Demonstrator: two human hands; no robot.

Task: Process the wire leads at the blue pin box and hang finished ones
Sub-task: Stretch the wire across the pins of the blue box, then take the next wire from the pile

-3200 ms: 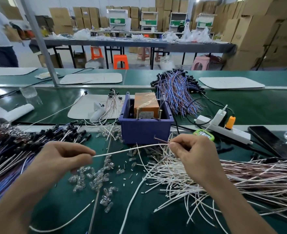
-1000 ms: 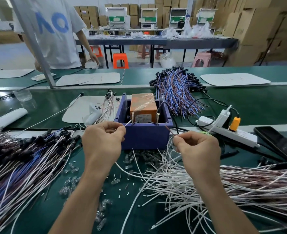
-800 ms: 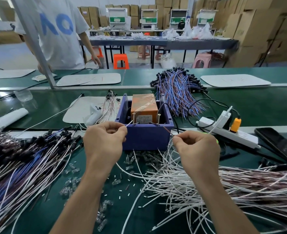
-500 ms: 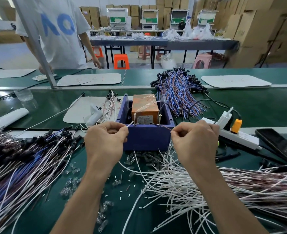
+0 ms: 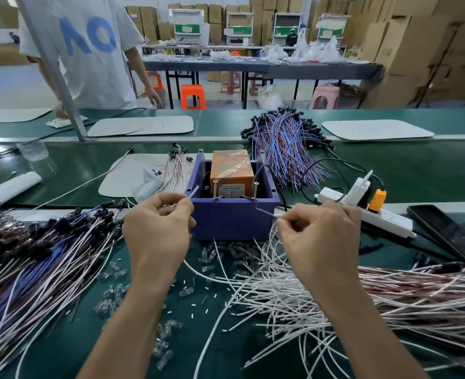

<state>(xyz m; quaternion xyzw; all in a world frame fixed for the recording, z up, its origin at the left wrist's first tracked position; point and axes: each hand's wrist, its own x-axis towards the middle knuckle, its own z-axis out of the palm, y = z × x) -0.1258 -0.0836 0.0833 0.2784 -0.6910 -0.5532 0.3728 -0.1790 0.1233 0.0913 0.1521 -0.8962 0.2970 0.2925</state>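
Lead ends are pinched by the left hand and right hand, just before the blue box. Likely the testing step; next, each end must touch a pin.

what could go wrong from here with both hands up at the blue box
The right hand pinches a lead whose bare tip points at the front of the blue pin box. It could bend there instead of reaching the upright pins. The left hand pinches a white lead end. Its slack seems to run into the tangled white leads, so pulling may drag others. Either wrist could scatter the loose clear parts.
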